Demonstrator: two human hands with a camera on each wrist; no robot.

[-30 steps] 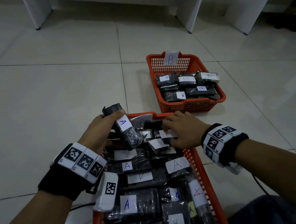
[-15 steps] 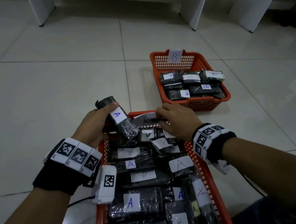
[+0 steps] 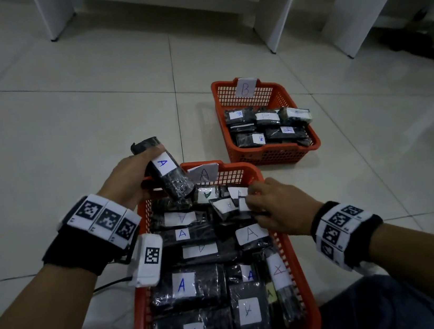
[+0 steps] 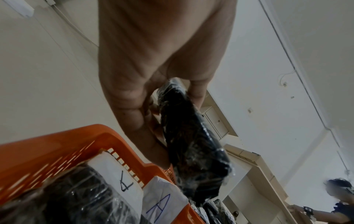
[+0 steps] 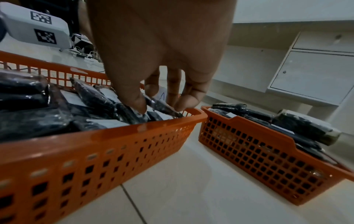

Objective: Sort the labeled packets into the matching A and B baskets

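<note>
The near orange basket, tagged A, is packed with several black packets with A labels. My left hand grips one more black packet with an A label, held tilted above the basket's far left corner; the left wrist view shows that packet between thumb and fingers over the rim. My right hand reaches down onto the small packets at the far right of the A basket. Its thumb and fingertips sit either side of one packet; a pinch is not plain. The B basket stands beyond with several B packets.
White furniture legs stand on the tiled floor behind the baskets, with a dark object at the far right. A cable runs from my left wrist camera. Another person shows in the left wrist view. The B basket sits close to the A basket.
My right hand has drawn back from the A basket's far rim to the small packets by its right wall. My left hand still holds the A packet at the far left corner.
</note>
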